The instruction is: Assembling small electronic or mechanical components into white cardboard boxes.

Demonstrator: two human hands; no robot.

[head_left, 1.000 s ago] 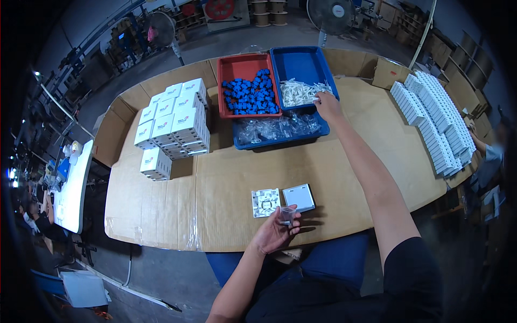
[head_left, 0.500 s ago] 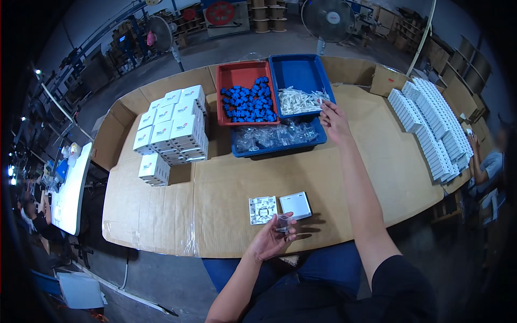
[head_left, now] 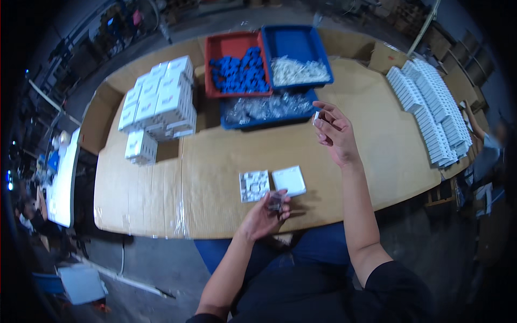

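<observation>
A: Head view, and the hands are apart! The left hand [head_left: 261,219] curls its fingers around a clear plastic pouch-like piece [head_left: 277,202], while the right hand [head_left: 337,133] pinches a small white slender piece [head_left: 316,117] above the brown cardboard tabletop [head_left: 215,161]

B: How to manage that well?

A: A light fingertip pinch seems wise, and a soft left grip, since that thin plastic probably creases

B: And the textures?

A: Near the left hand, a square white panel with grey relief [head_left: 254,186] beside a smooth white square panel [head_left: 290,181]; farther off, glossy crinkled clear bags [head_left: 258,109]
</observation>
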